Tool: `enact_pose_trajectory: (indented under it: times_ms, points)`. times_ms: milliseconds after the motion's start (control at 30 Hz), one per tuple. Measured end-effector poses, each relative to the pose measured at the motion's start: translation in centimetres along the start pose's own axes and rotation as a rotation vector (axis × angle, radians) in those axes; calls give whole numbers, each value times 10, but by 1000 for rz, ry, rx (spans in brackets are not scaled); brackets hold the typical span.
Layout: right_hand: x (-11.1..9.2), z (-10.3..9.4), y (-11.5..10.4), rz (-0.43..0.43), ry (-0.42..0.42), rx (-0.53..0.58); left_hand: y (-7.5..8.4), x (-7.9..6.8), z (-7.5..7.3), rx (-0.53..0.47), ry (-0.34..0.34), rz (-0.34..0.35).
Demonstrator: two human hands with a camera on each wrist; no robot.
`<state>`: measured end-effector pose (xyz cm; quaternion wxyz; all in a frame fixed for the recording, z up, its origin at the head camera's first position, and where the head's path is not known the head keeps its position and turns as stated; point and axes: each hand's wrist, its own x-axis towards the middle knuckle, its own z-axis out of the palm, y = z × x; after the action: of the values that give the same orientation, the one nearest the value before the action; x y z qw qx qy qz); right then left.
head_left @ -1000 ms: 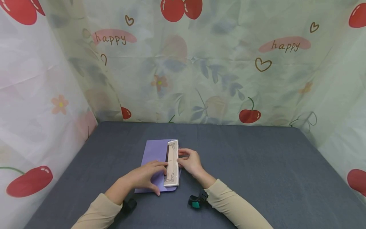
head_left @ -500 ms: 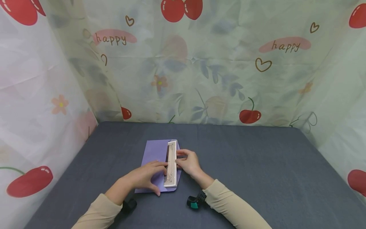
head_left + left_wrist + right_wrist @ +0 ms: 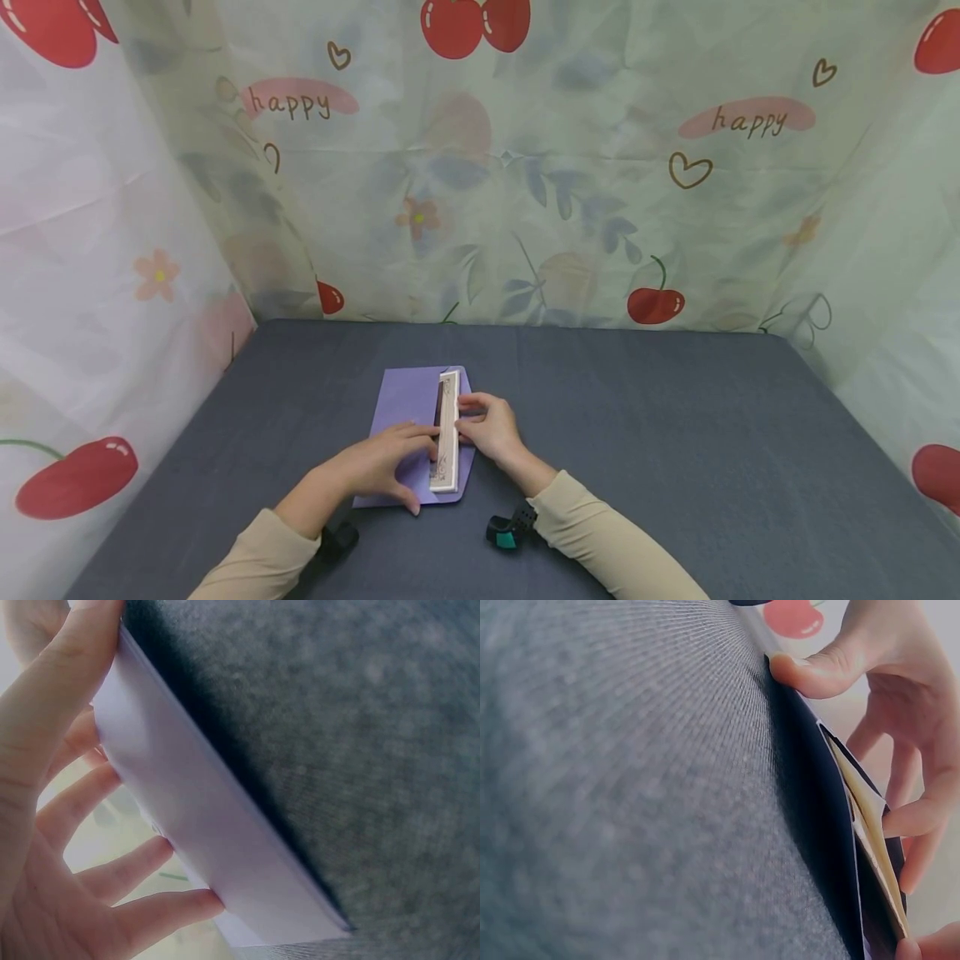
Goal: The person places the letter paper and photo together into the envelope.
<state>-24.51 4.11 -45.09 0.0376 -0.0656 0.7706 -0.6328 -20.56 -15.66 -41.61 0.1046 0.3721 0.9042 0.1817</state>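
A purple envelope lies on the dark cloth, its mouth and unfolded flap toward the right. From that mouth sticks a cream card with a white border and scrollwork print. My right hand pinches the card's right edge between thumb and fingers. Spread over the envelope is my left hand, fingertips near the opening and thumb at the near edge. The left wrist view has those spread fingers touching the purple paper. In the right wrist view, the cream card shows inside the gaping mouth; its inner part is hidden.
A dark grey cloth covers the table. Patterned curtains with cherries and "happy" lettering stand behind and at both sides. Black camera mounts sit on both wrists, close above the cloth.
My right hand has moved a little to the left and pushed the card deeper into the envelope, so a narrower strip of it shows. The left hand and envelope have stayed in place.
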Motion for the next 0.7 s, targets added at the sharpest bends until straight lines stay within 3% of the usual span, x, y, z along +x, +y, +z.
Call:
enact_pose_trajectory:
  times_ms: [400, 700]
  points:
    - [0, 5, 0, 1, -15, 24, 0, 0, 0, -15, -7, -21]
    - [-21, 4, -34, -29, -22, -10, -1, 0, 1, -10, -5, -12]
